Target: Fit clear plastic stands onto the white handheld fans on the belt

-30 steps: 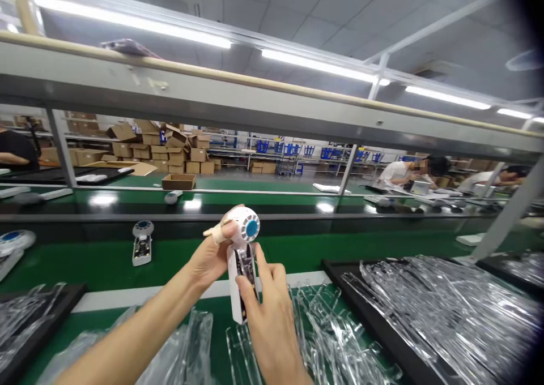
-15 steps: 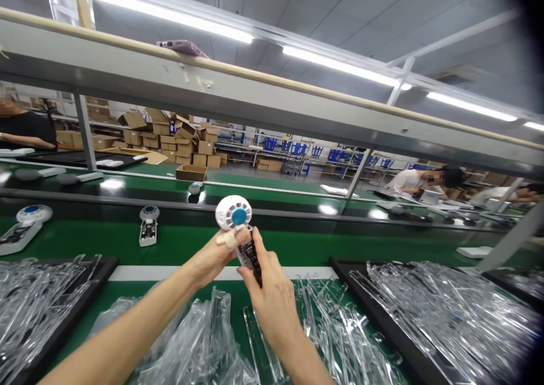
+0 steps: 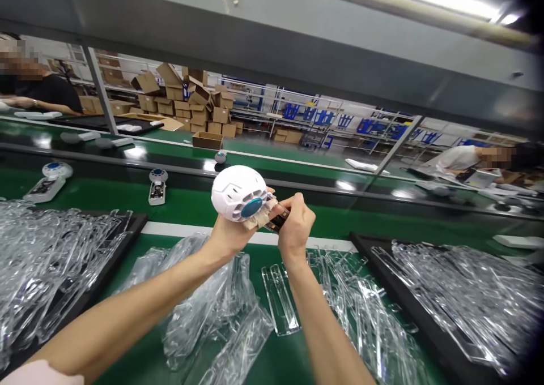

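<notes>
A white handheld device with a round vented head (image 3: pixel 236 189) and a blue disc is raised above the bench. My left hand (image 3: pixel 233 235), with pale wrapping on its fingers, grips it just beneath the head. The fingers of my right hand (image 3: pixel 297 226) are closed around the dark open handle (image 3: pixel 278 221), where circuit parts show. Part of the handle is hidden by both hands. Below them, clear plastic frames (image 3: pixel 280 300) lie beside clear plastic bags (image 3: pixel 208 300) on the green surface.
Black trays of clear plastic parts stand at the left (image 3: pixel 85 283) and right (image 3: pixel 446 339). Similar open-handled devices (image 3: pixel 157 192) lie farther back at left. A grey shelf (image 3: pixel 272 51) crosses above. Two people sit beyond the line, one at each side.
The view has tilted down and come closer. The device's head has turned and now shows its white shell larger. My right hand has rotated, knuckles up, still on the handle.
</notes>
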`<action>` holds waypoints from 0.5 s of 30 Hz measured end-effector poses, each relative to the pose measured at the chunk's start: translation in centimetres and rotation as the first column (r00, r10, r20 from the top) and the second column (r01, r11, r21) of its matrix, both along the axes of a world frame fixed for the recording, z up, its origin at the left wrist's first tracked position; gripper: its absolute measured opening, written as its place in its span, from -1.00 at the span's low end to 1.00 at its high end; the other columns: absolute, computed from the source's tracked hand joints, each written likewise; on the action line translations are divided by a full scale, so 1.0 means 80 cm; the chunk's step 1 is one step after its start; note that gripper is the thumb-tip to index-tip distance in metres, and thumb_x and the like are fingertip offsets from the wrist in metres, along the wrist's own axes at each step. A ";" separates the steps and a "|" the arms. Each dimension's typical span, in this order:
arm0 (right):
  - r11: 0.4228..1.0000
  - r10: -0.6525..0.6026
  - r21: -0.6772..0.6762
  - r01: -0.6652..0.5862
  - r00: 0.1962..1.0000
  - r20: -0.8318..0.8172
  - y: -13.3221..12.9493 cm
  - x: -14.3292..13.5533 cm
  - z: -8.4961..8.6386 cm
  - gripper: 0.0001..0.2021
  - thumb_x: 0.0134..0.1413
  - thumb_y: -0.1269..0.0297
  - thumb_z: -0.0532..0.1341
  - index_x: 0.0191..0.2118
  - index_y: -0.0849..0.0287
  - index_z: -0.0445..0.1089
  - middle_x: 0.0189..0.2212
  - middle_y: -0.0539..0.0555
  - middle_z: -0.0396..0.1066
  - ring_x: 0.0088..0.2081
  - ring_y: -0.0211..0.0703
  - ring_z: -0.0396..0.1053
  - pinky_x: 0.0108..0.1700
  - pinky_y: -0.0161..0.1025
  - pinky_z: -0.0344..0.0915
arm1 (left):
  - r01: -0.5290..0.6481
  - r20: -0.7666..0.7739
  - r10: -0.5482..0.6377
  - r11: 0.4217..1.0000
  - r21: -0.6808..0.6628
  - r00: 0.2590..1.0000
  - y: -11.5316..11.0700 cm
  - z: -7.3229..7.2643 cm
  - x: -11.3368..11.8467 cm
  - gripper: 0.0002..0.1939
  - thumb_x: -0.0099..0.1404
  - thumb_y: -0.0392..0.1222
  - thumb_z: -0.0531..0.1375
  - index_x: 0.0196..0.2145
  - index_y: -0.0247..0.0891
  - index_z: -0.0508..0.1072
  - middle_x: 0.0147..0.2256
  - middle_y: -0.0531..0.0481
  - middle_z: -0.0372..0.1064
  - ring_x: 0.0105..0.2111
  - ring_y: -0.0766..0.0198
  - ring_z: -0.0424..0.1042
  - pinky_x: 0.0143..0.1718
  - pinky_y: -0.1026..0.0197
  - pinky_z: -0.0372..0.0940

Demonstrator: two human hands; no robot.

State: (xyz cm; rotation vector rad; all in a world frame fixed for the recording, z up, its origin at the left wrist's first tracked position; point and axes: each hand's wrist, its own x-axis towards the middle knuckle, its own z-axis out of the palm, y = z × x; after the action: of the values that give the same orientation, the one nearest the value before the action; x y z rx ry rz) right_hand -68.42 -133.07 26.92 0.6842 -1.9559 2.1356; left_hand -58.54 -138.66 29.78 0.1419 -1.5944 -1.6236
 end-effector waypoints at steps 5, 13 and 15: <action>0.904 0.034 0.425 -0.053 0.998 0.052 -0.042 -0.034 -0.023 -0.44 0.23 0.01 -0.28 -0.58 0.16 0.25 -0.56 0.08 0.36 -0.49 -0.19 0.29 -0.41 -0.29 0.18 | -0.122 0.138 0.100 0.979 0.165 0.985 -0.047 -0.027 -0.037 -0.68 -0.02 -0.08 0.36 -0.31 -0.26 0.47 -0.23 -0.07 0.46 -0.20 0.13 0.45 -0.18 0.16 0.38; 0.592 0.289 0.771 -0.237 0.955 0.072 -0.066 -0.086 -0.060 -0.70 0.17 0.18 0.03 -0.41 0.23 0.40 -0.46 0.12 0.41 -0.34 -0.12 0.36 -0.27 -0.25 0.17 | -0.253 0.684 0.039 0.943 0.216 0.728 -0.161 -0.100 -0.114 -0.63 0.15 -0.02 0.21 -0.18 -0.36 0.40 -0.33 -0.20 0.43 -0.39 0.16 0.44 -0.45 0.15 0.38; 0.483 0.439 0.812 -0.328 0.893 0.100 -0.045 -0.074 -0.069 -0.81 0.10 0.26 0.11 -0.35 0.20 0.44 -0.45 0.05 0.42 -0.35 -0.17 0.36 -0.27 -0.28 0.19 | -0.281 0.778 0.095 0.954 0.107 0.621 -0.184 -0.106 -0.103 -0.61 0.14 0.00 0.21 -0.19 -0.37 0.40 -0.31 -0.23 0.42 -0.36 0.12 0.44 -0.46 0.18 0.35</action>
State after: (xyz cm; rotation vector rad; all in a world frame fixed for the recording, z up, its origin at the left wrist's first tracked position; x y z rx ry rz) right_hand -74.34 -136.66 21.43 1.4817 -2.9090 1.1157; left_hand -66.78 -153.39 21.33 1.2426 -1.8993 -1.6513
